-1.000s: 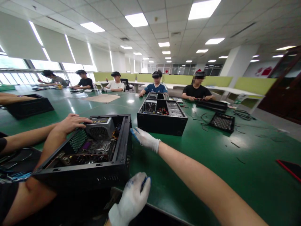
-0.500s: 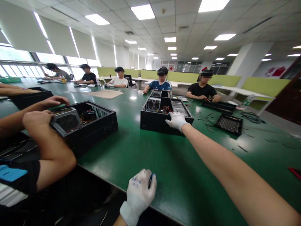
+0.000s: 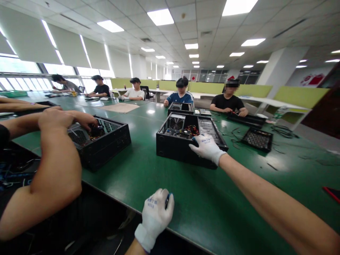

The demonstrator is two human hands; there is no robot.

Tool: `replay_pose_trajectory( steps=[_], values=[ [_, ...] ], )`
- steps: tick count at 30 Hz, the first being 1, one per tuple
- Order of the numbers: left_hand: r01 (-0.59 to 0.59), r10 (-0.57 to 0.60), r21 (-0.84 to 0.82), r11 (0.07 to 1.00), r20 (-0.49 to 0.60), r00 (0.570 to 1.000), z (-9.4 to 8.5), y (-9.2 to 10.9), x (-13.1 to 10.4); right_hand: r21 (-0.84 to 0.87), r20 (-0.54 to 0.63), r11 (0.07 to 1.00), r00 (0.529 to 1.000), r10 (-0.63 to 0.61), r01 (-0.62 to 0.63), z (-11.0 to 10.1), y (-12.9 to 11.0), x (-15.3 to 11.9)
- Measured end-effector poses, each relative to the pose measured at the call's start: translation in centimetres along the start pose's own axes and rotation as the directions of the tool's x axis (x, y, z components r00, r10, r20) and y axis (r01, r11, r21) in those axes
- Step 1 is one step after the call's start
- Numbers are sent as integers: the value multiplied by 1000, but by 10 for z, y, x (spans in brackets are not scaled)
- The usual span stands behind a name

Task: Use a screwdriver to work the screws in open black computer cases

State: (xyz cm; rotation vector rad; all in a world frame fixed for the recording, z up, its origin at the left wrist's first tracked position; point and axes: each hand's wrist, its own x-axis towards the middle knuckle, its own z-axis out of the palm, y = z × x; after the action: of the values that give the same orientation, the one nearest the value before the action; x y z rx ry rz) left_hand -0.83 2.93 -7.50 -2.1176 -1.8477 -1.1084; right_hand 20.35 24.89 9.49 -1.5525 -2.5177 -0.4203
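My right hand (image 3: 205,147), in a white glove, grips the near wall of an open black computer case (image 3: 174,150), fingers over its top edge. Inside the case a fan (image 3: 176,123), a circuit board and coloured wires show. Near the front edge of the green table (image 3: 127,184), my gloved left hand (image 3: 156,214) is closed round a small dark and blue object (image 3: 167,200). Most of that object is hidden in the fingers, so its kind cannot be made out.
At left a co-worker's hands reach into another open case (image 3: 106,150). A third case (image 3: 180,108) stands behind mine. To the right lie a shallow black tray-like part (image 3: 257,139), black cables (image 3: 285,132) and a red-edged item (image 3: 331,194). Several people sit across the table.
My right hand has drawn the computer case nearer to me, apart from the case behind it. My left hand stays almost still. At left, the co-worker's hand has moved into their case.
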Motion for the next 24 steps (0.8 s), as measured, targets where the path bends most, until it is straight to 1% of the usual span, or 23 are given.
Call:
replay_pose_trajectory(
  steps=[4,6,8,10,11,15,17,18,19,21,22,24],
  values=[
    [-63,62,-5,998,-90,994,3,-4,-2,6,-36,997,996,-79,79,-20,-8,-51],
    [-52,49,-37,998,-78,996,0,-4,-2,21,-72,992,990,-120,122,-29,-12,-79],
    [-13,10,-100,995,-28,1000,-7,0,-2,53,-100,987,985,-144,149,-39,-15,-108],
    [1,-1,-157,988,2,1000,-23,9,0,97,-110,982,982,-154,164,-48,-17,-135],
    [-16,18,-177,984,8,1000,-34,16,2,122,-115,978,981,-155,169,-52,-18,-148],
    [-163,169,-213,963,10,986,-88,48,17,224,-157,957,976,-152,185,-68,-21,-191],
    [-237,238,-205,950,-19,971,-114,62,30,258,-179,945,972,-155,198,-74,-23,-209],
    [-264,262,-191,946,-34,964,-124,68,38,269,-187,941,969,-160,207,-76,-24,-217],
    [-283,281,-168,944,-41,959,-132,73,46,278,-192,937,968,-163,213,-78,-25,-225],
    [-306,306,-108,946,-20,952,-140,80,60,291,-197,930,965,-172,225,-81,-27,-240],
    [-319,321,-80,944,13,947,-141,82,66,294,-200,927,964,-177,232,-82,-27,-248],
    [-346,349,-49,937,118,930,-141,87,72,291,-215,923,957,-195,253,-85,-28,-262]
  ],
)
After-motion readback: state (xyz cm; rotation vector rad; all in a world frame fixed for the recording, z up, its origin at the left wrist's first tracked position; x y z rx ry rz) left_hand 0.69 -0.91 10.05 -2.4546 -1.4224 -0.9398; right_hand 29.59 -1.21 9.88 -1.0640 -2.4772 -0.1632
